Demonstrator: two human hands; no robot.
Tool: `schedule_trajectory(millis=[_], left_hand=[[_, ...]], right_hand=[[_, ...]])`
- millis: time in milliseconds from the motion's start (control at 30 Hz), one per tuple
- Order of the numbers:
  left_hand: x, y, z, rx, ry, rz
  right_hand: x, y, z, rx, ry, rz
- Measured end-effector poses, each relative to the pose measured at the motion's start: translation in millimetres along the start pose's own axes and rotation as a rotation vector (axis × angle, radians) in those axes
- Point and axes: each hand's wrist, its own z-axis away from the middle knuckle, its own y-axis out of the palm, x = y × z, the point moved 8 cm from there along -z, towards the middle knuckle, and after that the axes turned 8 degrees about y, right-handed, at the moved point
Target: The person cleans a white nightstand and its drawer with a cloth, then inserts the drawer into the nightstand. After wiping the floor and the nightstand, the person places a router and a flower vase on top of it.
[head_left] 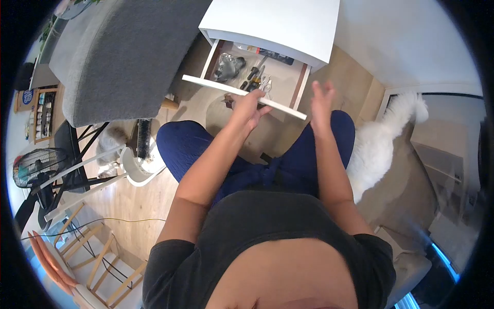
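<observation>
- Drawer (280, 105): pulled out beneath the white cabinet top (272, 23).
- Left hand (248, 107): fingers hooked over the drawer's front panel, gripping it.
- Right hand (322, 105): blurred, fingers released and raised, near the panel's right end.
- Inside: clear plastic bag (225, 67), dark-handled tools (253, 73), white cable (266, 85).
- Blue round label (27, 97), far left: writing too small to read.
- White furry animal (374, 152): beside the right knee.

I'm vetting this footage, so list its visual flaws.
Head view: fisheye curving bows the white cabinet, corners black; left hand looks smeared, likely by motion, right hand sharper; bluish glare streaks lower right, bright patches on floor at left.
</observation>
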Motion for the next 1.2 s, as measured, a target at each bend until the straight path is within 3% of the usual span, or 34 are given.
schedule_trajectory(millis=[33,100,133,167,233,400,667,767,833,900,933,1033,1200], left_hand=[[-1.2,1.1,-0.2,0.003,0.007,0.009],[-6.2,15.7,-22.5,0.016,0.005,0.038],[-10.2,28.6,-33.4,0.118,-0.026,0.087],[-12.4,34.5,-42.3,0.105,-0.027,0.120],[-17.1,52.1,-55.0,0.098,-0.022,0.155],[-30.3,70.0,-63.0,0.135,-0.021,0.413],[-42.0,81.8,-66.7,0.165,-0.021,0.528],[-45.2,77.1,-66.2,0.220,-0.028,0.406],[-52.5,61.9,-65.7,0.332,-0.066,0.071],[-74.2,0.8,-102.6,0.164,0.169,-0.224],[-99.6,-27.6,-105.2,-0.094,0.294,-0.254],[-181.3,-63.1,-106.6,-0.251,0.779,-0.395],[-234.8,-21.7,-94.1,-0.053,0.937,-0.702]], right_hand=[[19.6,-10.0,13.7,-0.108,-0.164,0.009],[64.2,-6.4,14.8,-0.110,-0.247,0.065],[85.5,-3.8,15.5,-0.122,-0.339,0.116],[90.9,-1.5,7.0,-0.115,-0.344,0.111],[121.3,15.4,-3.0,0.013,-0.613,0.224],[116.8,25.1,-14.7,0.012,-0.549,0.311],[121.5,21.2,-24.5,0.007,-0.584,0.303],[124.4,20.9,-20.4,-0.009,-0.600,0.315],[127.1,21.7,-19.1,0.024,-0.559,0.300],[128.4,22.0,-18.6,0.041,-0.505,0.298],[125.0,22.5,-22.6,0.063,-0.448,0.293],[127.6,24.3,-34.1,0.085,-0.444,0.272],[121.2,28.1,-33.6,0.047,-0.420,0.234]])
